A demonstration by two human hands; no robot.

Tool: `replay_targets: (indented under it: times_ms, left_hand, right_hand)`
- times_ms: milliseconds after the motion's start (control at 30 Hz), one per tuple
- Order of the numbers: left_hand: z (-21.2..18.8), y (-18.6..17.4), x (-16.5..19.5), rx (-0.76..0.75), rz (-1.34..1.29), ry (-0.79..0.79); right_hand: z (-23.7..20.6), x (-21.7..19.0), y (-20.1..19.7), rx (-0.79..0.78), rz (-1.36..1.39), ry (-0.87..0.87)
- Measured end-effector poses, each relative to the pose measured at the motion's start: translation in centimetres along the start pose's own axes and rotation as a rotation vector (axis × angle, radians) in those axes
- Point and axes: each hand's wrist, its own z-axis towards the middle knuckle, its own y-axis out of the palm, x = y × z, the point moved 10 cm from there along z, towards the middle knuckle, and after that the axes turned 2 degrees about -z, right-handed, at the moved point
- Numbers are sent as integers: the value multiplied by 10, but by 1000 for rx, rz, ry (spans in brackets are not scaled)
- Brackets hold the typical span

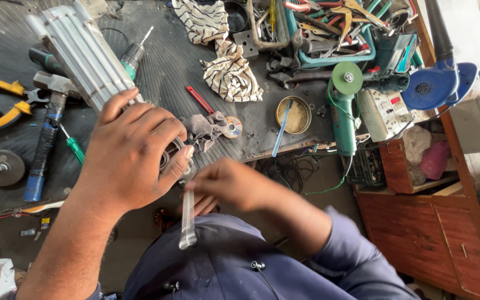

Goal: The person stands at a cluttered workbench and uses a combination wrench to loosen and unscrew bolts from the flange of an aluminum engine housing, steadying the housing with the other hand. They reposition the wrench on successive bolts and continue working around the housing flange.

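With the left hand [131, 153] clamped over the ribbed metal housing [81, 53] on the bench [168, 72], the right hand [226, 183] pinches a clear tube [187, 219], not yet seated at the housing's open end.

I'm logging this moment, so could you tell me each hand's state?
Left hand: closed around the grey finned metal part.
Right hand: closed on a thin clear tube.

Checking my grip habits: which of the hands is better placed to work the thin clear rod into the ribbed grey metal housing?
Probably the right hand: it already pinches the thin clear rod, while the left hand is busy steadying the ribbed grey metal housing.
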Motion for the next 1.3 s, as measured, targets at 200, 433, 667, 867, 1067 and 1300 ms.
replay_targets:
  times_ms: [200,433,667,867,1067,1300]
  left_hand:
    - [3,5,2,2,1,28]
    - [-3,0,-4,-2,-10,3]
    - [-2,4,0,-8,-12,10]
    - [-2,2,0,0,-11,7]
    - [-3,2,-3,-10,0,2]
    - [-2,5,-4,-11,8,7]
  right_hand:
    - [0,24,82,-178,-18,-155]
    - [-38,-13,-17,140,-343,-68]
    - [-24,-32,-52,108,-461,-47]
    - [-16,-47,-49,86,-470,-93]
    - [-7,-57,-48,-16,-616,-29]
    - [21,-79,-50,-289,-905,-20]
